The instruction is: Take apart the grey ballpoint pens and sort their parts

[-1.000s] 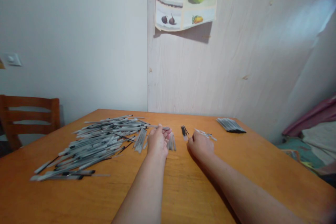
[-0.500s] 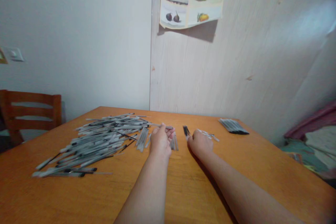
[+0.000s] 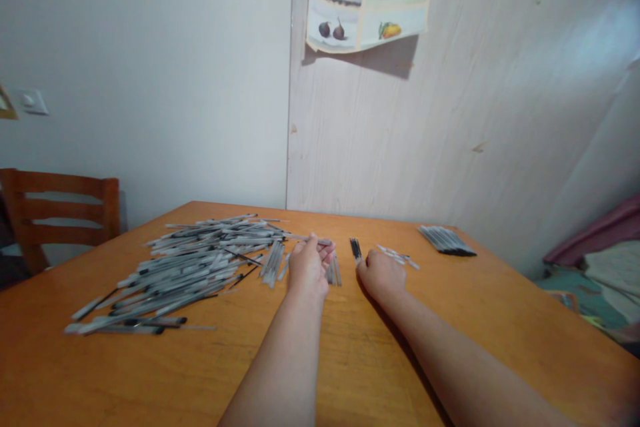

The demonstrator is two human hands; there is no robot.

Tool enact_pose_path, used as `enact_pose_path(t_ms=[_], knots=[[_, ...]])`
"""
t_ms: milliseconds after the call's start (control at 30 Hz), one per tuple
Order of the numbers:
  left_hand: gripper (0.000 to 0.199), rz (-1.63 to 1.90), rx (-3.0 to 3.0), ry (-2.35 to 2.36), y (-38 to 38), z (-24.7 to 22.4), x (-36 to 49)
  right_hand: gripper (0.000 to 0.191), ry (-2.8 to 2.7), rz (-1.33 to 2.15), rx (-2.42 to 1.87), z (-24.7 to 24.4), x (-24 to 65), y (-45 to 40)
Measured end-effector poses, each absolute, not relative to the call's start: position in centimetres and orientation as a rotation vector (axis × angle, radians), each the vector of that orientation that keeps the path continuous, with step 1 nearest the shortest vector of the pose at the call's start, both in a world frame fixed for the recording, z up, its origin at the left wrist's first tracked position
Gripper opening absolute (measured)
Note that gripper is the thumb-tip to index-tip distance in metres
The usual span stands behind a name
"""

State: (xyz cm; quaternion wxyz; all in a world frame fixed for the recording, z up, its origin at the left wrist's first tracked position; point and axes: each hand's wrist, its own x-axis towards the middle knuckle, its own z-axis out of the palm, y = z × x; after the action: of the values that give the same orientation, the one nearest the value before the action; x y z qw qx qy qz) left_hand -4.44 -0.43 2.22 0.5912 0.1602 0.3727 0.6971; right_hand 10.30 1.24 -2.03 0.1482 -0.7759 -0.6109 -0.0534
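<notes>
My left hand (image 3: pixel 310 265) is closed around a slim greyish pen (image 3: pixel 324 241), held sideways between thumb and fingers above the table. Just under and beside it lie a few pale pen barrels (image 3: pixel 337 271), partly hidden by the hand. To its left a short row of pale barrels (image 3: pixel 271 264) borders a big loose heap of greyish, black-tipped pens (image 3: pixel 190 267). My right hand (image 3: pixel 383 272) rests low on the table, fingers curled over the near end of a small bunch of thin dark rods (image 3: pixel 355 247). Several small white pieces (image 3: pixel 399 256) lie just beyond it.
A neat row of pens with black ends (image 3: pixel 447 240) sits at the far right of the wooden table (image 3: pixel 370 373). A wooden chair (image 3: pixel 65 213) stands at the left. Fabric (image 3: pixel 595 240) is piled beyond the right edge. A fruit print (image 3: pixel 369 3) hangs on the wall.
The view has shifted very slightly. Both hands keep nearly the same place and grip, and the pens lie as before.
</notes>
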Motion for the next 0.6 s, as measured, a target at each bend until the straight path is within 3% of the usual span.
enact_pose_path(t_ms=[600], knots=[[0.013, 1.582, 0.426, 0.921, -0.40, 2.13, -4.68, 0.034, -1.643, -0.040, -2.164, -1.36, 10.67, 0.79]])
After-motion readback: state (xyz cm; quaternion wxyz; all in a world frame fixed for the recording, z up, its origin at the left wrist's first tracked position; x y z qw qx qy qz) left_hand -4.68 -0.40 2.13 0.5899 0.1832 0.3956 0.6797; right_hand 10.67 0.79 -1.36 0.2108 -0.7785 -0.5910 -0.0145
